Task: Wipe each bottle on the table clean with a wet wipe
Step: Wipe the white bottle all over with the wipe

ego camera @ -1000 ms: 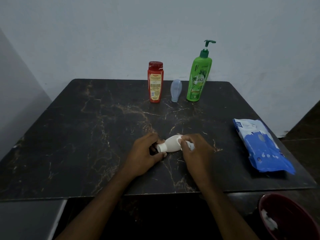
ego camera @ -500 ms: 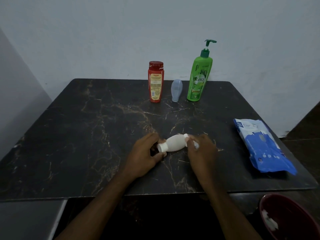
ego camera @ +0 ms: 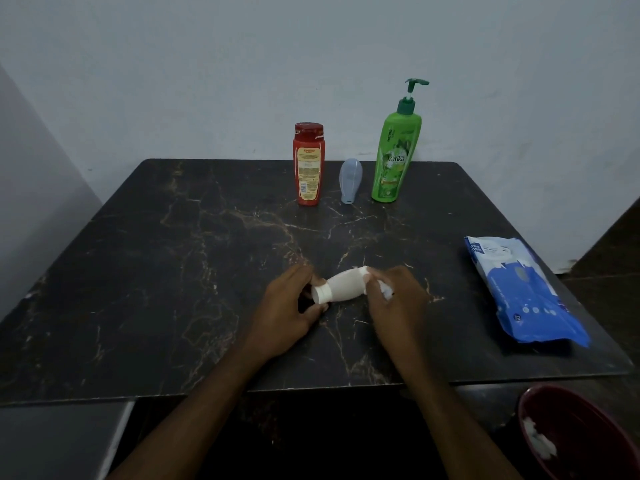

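A small white bottle point(ego camera: 343, 285) lies on its side near the front middle of the dark marble table point(ego camera: 173, 271), cap pointing left. My left hand point(ego camera: 287, 306) pinches its cap end. My right hand point(ego camera: 394, 299) holds a crumpled white wet wipe point(ego camera: 387, 291) against the bottle's base end. At the back of the table stand a red bottle point(ego camera: 309, 164) and a green pump bottle point(ego camera: 396, 154). Between those two a small pale blue bottle point(ego camera: 349, 180) rests with its cap end down.
A blue and white pack of wet wipes point(ego camera: 523, 292) lies at the table's right edge. A dark red bin point(ego camera: 585, 441) with a used wipe inside sits on the floor at the lower right. A pale wall stands behind the table.
My right hand with the wipe has slid rightward along the white bottle toward its base, uncovering more of the bottle's body. My left hand has kept its grip on the cap end.
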`<state>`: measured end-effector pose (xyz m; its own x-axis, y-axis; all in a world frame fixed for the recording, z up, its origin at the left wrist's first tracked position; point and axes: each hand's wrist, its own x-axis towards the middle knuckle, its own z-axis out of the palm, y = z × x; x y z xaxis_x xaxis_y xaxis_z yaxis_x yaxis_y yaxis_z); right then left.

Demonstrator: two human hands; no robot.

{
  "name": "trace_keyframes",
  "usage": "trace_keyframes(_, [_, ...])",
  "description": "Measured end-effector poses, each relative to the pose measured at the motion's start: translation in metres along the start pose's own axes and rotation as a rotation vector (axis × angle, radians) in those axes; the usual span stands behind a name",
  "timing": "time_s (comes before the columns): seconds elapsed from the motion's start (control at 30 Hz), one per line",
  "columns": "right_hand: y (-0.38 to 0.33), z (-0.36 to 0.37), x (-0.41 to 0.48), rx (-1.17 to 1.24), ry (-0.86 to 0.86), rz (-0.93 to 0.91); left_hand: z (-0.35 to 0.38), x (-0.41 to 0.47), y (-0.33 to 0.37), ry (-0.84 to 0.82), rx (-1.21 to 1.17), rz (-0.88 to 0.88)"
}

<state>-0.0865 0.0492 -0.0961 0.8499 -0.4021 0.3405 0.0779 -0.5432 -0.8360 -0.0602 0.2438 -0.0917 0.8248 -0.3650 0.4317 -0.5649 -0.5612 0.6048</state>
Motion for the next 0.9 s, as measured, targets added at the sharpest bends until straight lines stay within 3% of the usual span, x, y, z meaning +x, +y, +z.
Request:
trace_keyframes(0.07, [0.002,-0.001,0.003,0.012,0.050,0.079,0.000,0.000,0.000,0.001,0.006,0.009])
trace_keyframes(0.13, [-0.001,-0.001,0.001,0.017,0.046,0.046,0.000,0.000,0.001,-0.004,0.019,0.024])
trace_keyframes(0.37, [-0.008,0.012,-0.010,-0.032,-0.184,-0.509,0.001,-0.001,0.005,-0.019,0.051,0.077])
trace_keyframes(0.47, [-0.006,0.008,-0.007,-0.040,-0.096,-0.395,0.001,-0.002,0.006,0.000,0.061,0.093])
trace_keyframes(0.6, [-0.001,0.001,0.001,-0.033,0.004,-0.042,0.001,-0.001,0.006,0.017,0.065,0.108])
trace_keyframes(0.63, [-0.002,0.001,0.000,-0.025,0.004,-0.054,0.001,-0.001,0.006,0.020,0.064,0.113])
trace_keyframes(0.8, [-0.008,0.009,-0.010,-0.050,-0.163,-0.428,0.002,-0.001,0.007,0.025,0.075,0.131])
trace_keyframes(0.9, [-0.007,0.011,-0.011,-0.125,-0.248,-0.564,0.002,-0.001,0.007,0.015,0.070,0.133])
